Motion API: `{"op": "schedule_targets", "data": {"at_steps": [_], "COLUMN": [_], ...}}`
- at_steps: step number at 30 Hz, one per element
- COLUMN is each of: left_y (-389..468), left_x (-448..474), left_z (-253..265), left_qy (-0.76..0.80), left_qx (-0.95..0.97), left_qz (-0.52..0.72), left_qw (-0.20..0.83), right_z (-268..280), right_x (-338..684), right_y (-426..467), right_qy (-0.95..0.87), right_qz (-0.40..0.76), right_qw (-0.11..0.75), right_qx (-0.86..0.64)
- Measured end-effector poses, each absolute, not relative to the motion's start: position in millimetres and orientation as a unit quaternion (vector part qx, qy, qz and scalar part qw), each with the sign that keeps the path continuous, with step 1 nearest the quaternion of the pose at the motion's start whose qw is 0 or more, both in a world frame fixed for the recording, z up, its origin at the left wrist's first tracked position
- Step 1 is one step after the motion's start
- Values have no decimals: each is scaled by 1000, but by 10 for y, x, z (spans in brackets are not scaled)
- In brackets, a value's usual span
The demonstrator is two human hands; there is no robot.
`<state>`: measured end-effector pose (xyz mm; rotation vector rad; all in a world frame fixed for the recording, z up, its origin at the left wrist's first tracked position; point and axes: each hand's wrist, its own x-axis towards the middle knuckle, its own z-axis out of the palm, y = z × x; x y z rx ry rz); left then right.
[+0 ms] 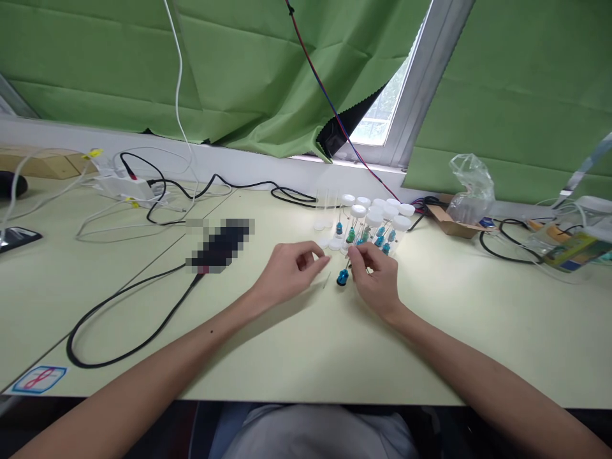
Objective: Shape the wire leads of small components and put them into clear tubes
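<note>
My right hand (375, 277) pinches the thin stem of a small shiny blue piece with a dark end (342, 277), which hangs head down just above or on the table. To its left, my left hand (289, 271) has thumb and index finger drawn together; whether anything is between them I cannot make out. A thin pale stick (327, 280) shows just below those fingertips, and I cannot tell if it is held or lying. Right behind both hands stand several clear vials with white caps (357, 210), holding blue and green pieces on stems. Loose white caps (335, 244) lie in front of them.
A blurred-out dark device (222, 245) with a looped black cable (71, 344) lies at left. Behind it are a white power strip (127, 186) and tangled cables. On the right are a cardboard tray (452, 224) with a plastic bag (471, 188) and a yellow-green package (581, 248).
</note>
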<state>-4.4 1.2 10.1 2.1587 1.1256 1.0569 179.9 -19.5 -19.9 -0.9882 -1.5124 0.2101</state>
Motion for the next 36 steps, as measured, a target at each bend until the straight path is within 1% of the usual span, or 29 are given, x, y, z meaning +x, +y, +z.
{"op": "schedule_targets", "data": {"at_steps": [4,10,12,16,19,21,24,27,30,32,36], "left_y": [126,300,334,328,282,277,382,651,1008,1228,1530], "left_x": [-122,-203,-225,-242,-218,-199,-185,-169,-112,-43,143], "left_z": [129,66,87,187,259,292,318,322,308,287,200], "left_qy": [454,488,501,516,502,497,501,525,572,594,586], "left_qx": [711,671,646,576,586,618,668,682,664,650,645], "left_qz": [492,515,521,512,489,464,426,424,415,407,407], "left_qw": [214,216,247,374,406,394,348,282,246,242,274], "right_z": [-200,-223,-223,-216,-207,-201,-197,-205,-220,-229,-239], "right_x": [1843,1866,1879,1915,1939,1952,1967,1973,1968,1959,1934], "right_y": [-139,-84,-61,-16,9,22,38,50,53,51,45], "right_qy": [-657,-677,-675,-663,-650,-643,-639,-645,-655,-661,-672], "right_qz": [45,32,41,68,81,92,95,80,79,81,86], "right_qw": [618,596,593,595,602,606,606,601,595,591,582], "right_qx": [-429,-431,-438,-449,-456,-459,-464,-465,-459,-456,-450]}}
